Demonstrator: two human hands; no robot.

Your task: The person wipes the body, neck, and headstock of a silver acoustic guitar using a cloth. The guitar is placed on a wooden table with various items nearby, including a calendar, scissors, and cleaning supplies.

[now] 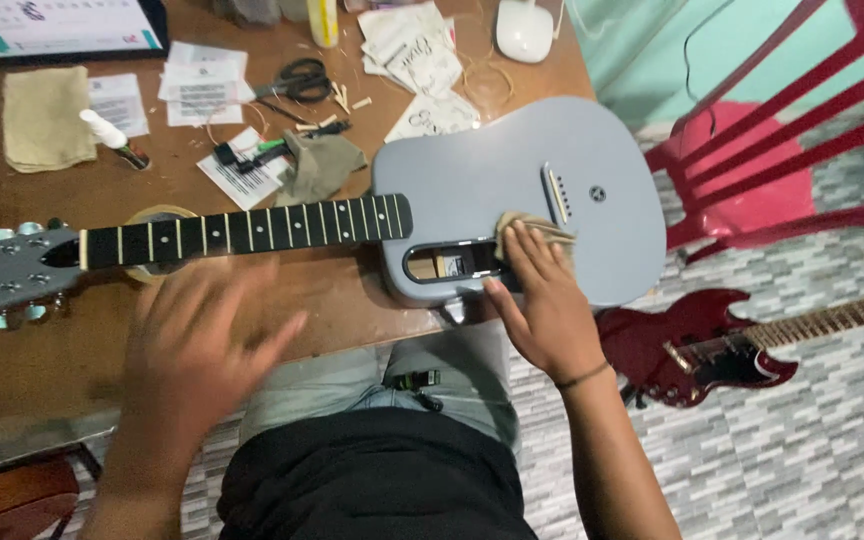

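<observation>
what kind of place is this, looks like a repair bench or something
Probably a home guitar workshop. A grey stringless guitar lies on a cluttered wooden table with scissors and scraps; the right hand presses a cloth on its body. A red electric guitar lies on the tiled floor.

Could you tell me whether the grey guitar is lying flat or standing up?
Flat: the grey guitar lies face up on the wooden table.

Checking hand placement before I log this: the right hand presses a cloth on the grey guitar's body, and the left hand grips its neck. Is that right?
Not quite. The right hand does press a cloth on the grey guitar body, but the left hand does not grip the neck; it is blurred, open, below the neck over the table. The head view shows this.
</observation>
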